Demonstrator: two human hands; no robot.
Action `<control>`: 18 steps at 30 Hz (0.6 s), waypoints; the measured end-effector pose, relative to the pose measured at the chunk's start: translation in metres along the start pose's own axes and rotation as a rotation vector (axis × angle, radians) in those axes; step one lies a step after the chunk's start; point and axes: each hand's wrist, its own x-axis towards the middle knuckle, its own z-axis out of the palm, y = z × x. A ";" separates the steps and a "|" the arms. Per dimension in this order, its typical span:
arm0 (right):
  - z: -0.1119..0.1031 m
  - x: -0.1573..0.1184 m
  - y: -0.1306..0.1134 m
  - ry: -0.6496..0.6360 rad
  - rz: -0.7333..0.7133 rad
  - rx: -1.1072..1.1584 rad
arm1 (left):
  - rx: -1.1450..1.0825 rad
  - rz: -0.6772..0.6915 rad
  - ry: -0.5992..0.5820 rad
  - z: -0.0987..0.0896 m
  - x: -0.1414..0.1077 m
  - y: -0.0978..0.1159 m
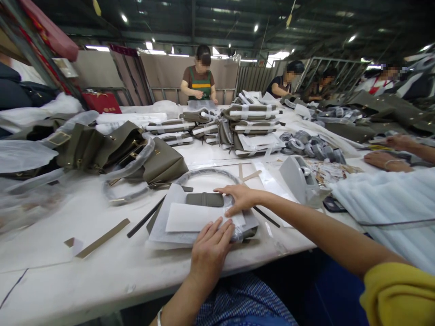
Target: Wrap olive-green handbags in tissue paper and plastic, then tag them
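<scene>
A flat olive handbag (155,220) lies in front of me on the table, mostly covered by white tissue paper (175,194). Its wrapped handle (207,172) arches away behind it. On top rest an olive strap piece (200,199) with a band across it and a white paper sheet (190,218). My left hand (213,237) presses flat on the near right part of that sheet, fingers stretched out. Spread fingers of my right hand (239,198) reach over the right end of the strap piece and touch the clear wrapping there. Neither hand grips anything.
Olive bags (159,158) with wrapped handles crowd the left. Stacked wrapped bags (251,120) stand behind, beside grey tape rolls (311,145). A tape dispenser (301,179) and white foam sheets (390,208) are to my right. A co-worker's hands (387,158) work at far right; other people stand across.
</scene>
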 end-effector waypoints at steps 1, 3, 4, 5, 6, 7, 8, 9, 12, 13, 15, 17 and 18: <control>-0.002 0.005 0.002 -0.024 0.018 0.027 | -0.005 -0.007 -0.011 -0.001 0.001 0.000; -0.004 0.012 0.006 -0.057 0.035 0.105 | -0.012 -0.019 -0.030 -0.002 0.002 0.001; -0.004 0.014 0.007 -0.058 0.037 0.142 | -0.014 -0.022 -0.036 -0.003 0.003 0.001; -0.004 0.014 0.008 -0.047 0.037 0.171 | -0.014 -0.021 -0.041 -0.003 0.003 0.001; -0.003 0.013 0.008 -0.013 0.030 0.189 | -0.012 -0.017 -0.043 -0.004 0.003 0.001; -0.001 0.008 0.007 0.048 0.022 0.197 | -0.007 -0.011 -0.040 -0.004 0.004 0.001; 0.001 0.001 0.005 0.127 0.015 0.195 | -0.001 -0.003 -0.033 -0.004 0.003 0.001; 0.004 -0.009 0.000 0.216 0.015 0.182 | 0.008 0.007 -0.021 -0.004 0.003 0.001; 0.026 -0.050 -0.019 0.467 0.036 0.112 | 0.047 0.032 0.044 0.001 -0.001 0.001; 0.038 -0.065 -0.026 0.542 0.011 0.097 | 0.058 0.037 0.074 0.004 -0.002 0.001; 0.066 -0.089 -0.037 0.566 -0.064 0.042 | 0.064 0.046 0.126 0.010 -0.004 -0.001; 0.093 -0.101 -0.041 0.551 -0.103 -0.074 | 0.061 0.055 0.157 0.013 -0.004 -0.005; 0.103 -0.102 -0.039 0.549 -0.107 -0.137 | 0.069 0.061 0.150 0.013 -0.004 -0.007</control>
